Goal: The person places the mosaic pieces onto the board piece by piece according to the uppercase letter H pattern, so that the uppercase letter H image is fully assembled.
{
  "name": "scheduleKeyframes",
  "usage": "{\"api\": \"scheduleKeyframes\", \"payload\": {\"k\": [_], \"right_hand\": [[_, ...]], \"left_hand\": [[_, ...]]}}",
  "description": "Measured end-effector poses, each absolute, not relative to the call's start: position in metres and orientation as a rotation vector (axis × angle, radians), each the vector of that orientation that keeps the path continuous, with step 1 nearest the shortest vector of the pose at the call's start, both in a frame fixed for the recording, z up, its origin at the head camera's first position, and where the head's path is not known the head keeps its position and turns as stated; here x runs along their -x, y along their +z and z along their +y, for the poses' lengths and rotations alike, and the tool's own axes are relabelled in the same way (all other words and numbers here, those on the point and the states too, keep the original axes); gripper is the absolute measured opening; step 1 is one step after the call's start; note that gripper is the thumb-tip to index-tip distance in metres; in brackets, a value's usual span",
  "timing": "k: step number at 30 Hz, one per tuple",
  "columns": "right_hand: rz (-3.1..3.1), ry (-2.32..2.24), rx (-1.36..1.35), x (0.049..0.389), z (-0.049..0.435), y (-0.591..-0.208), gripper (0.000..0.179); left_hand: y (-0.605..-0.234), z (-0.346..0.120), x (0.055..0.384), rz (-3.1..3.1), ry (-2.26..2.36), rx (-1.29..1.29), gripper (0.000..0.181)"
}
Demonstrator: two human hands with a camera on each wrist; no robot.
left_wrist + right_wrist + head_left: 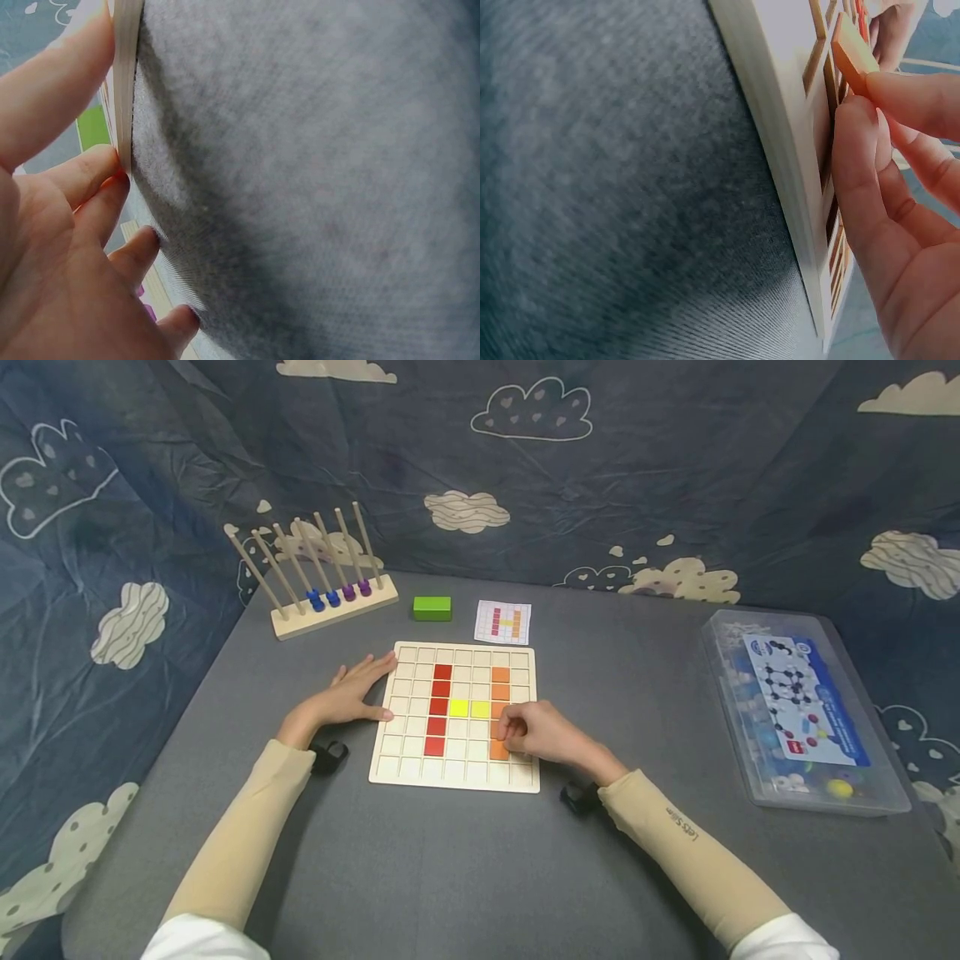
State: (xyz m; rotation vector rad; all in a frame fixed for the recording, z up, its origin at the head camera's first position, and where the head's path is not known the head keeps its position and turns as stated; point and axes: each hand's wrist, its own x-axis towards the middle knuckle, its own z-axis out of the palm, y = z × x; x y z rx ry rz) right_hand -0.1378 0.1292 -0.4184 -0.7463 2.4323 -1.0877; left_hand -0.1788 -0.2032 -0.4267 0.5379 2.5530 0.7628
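A wooden grid board (pixel 465 770) lies on the table, with a column of red square tiles (pixel 439 687) on its left side. Two yellow tiles (pixel 468 708) sit in a row between the red column and a column of orange tiles (pixel 500 676). My right hand (pixel 542 732) is over the lower end of the orange column. Its thumb and forefinger pinch an orange tile (pixel 853 54), which stands tilted at the board in the right wrist view. My left hand (pixel 347 695) spreads along the board's left edge, thumb and fingertips touching it.
Behind the board are a green block (pixel 432 608) and a small printed card (pixel 483 633) with a coloured grid pattern. A wooden peg stand (pixel 337 614) with blue and purple beads stands back left. On the right lies a clear plastic case (pixel 738 752) of small parts.
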Motion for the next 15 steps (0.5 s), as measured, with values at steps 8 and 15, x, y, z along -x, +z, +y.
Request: {"api": "scheduleKeyframes", "payload": {"k": [8, 15], "right_hand": [[2.469, -1.052, 0.787, 0.134, 0.131, -0.414, 0.014], [2.421, -1.201, 0.726, 0.14, 0.146, -0.422, 0.012]], "left_hand": [[-0.427, -0.202, 0.181, 2.546, 0.76, -0.548, 0.094], [-0.425, -0.202, 0.18, 2.551, 0.742, -0.537, 0.094]]}}
